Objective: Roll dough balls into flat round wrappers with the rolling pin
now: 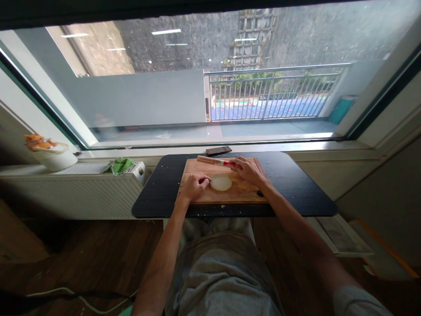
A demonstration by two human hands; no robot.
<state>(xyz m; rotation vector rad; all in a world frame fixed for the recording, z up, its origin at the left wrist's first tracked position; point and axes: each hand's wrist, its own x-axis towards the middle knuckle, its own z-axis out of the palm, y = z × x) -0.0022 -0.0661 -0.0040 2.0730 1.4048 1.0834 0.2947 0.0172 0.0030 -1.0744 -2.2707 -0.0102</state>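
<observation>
On the board (204, 199), dough (221, 182) lies between the hands (194, 186).

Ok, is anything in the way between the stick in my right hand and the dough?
Nothing visible: between the stick, in your right hand, and the dough, only bare board shows. Your left hand is beside them, at the dough's left edge.
</observation>
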